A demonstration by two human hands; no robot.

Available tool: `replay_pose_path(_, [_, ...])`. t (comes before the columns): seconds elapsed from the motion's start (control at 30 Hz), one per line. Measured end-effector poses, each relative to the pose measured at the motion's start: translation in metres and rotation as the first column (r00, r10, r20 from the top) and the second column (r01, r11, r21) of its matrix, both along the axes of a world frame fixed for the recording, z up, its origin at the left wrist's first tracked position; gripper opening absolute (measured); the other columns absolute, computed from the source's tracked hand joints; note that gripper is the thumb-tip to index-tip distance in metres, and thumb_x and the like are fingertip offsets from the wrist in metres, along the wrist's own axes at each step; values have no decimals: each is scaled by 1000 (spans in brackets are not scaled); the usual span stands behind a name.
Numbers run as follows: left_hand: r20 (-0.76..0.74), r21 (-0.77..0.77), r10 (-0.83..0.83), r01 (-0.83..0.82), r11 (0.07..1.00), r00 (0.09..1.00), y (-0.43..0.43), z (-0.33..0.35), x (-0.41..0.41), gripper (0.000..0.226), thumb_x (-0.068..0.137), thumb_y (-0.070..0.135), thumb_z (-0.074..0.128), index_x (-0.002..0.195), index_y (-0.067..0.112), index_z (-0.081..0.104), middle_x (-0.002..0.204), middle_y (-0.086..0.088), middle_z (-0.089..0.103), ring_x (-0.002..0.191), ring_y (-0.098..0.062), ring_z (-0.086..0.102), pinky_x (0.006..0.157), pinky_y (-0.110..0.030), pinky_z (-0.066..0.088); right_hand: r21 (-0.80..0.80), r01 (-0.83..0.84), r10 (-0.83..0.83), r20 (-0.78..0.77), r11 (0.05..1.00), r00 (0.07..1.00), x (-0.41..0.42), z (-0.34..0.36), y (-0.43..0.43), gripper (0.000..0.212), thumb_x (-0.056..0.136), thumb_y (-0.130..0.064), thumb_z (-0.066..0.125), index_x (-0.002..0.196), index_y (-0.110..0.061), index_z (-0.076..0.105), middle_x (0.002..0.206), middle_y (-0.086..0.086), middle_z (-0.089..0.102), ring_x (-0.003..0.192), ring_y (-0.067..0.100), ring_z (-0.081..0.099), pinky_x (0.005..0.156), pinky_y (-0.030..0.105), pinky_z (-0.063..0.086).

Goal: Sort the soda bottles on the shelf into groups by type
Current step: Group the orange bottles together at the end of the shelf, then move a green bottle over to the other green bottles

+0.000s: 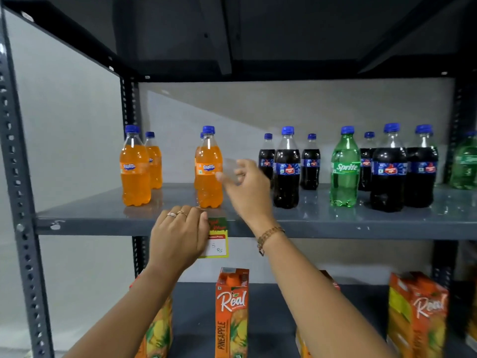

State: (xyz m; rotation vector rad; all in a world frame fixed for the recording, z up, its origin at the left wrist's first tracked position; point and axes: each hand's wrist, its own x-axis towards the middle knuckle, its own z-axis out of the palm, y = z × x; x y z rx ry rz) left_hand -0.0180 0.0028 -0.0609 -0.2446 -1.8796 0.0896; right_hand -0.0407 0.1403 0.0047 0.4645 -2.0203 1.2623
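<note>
On the grey shelf [103, 215], orange Fanta bottles stand at the left [134, 174] and left of centre [209, 174], each with another behind it. Dark cola bottles [286, 177] form a group right of centre. More of them [388, 174] stand further right. A green Sprite bottle [345, 169] stands between these groups, and another green bottle [464, 164] is at the right edge. My left hand [178, 236] presses a yellow price tag [218, 244] against the shelf's front edge. My right hand [247, 187], raised beside the front Fanta bottle, pinches a clear, tape-like strip [229, 171].
Orange Real juice cartons [231, 311] stand on the lower shelf, with another carton at the right [418, 316]. A perforated steel upright [15, 177] runs down the left side. A dark shelf board hangs overhead.
</note>
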Motion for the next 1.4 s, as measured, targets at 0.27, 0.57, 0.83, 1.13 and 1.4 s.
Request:
replay_pose_path(0.27, [-44,-81,-28,25,996,999,25,12,-4,41,93,26,35,65,10,59,63,-12,65,57,-32,59,53,-36,42,-97,610,-618,-115,787,778,-7,10,125,55,81,-15,66,130,-7,43,141,18,40,132,36,31,109,48,34])
replay_pose_path(0.57, [36,-158,-200,203,966,979,124,19,-6,38,90,32,39,72,12,66,66,-5,67,62,-24,61,54,-34,48,128,564,-578,195,816,792,-26,10,153,96,84,-8,63,149,-7,-8,155,29,10,135,45,31,107,47,36])
replay_pose_path(0.83, [79,-160,-150,161,974,986,146,12,-15,43,90,35,37,70,12,67,67,-7,68,58,-24,62,50,-32,48,77,528,-533,76,846,843,-14,6,159,82,84,-6,65,147,-5,12,133,19,48,114,38,55,90,41,49])
replay_pose_path(1.13, [27,-136,-104,107,985,994,148,7,-20,41,91,31,38,67,11,64,65,-8,66,55,-25,60,49,-32,47,-30,441,-441,-117,897,890,-3,-1,169,77,78,-24,74,141,-13,30,124,9,57,110,28,58,90,37,46])
replay_pose_path(1.4, [-14,-113,-130,127,985,991,181,11,-13,37,88,27,41,61,9,60,60,-10,65,53,-28,60,50,-32,46,-148,248,-282,-283,957,917,19,-4,201,84,78,-25,74,147,-15,28,130,4,56,113,10,52,95,12,36])
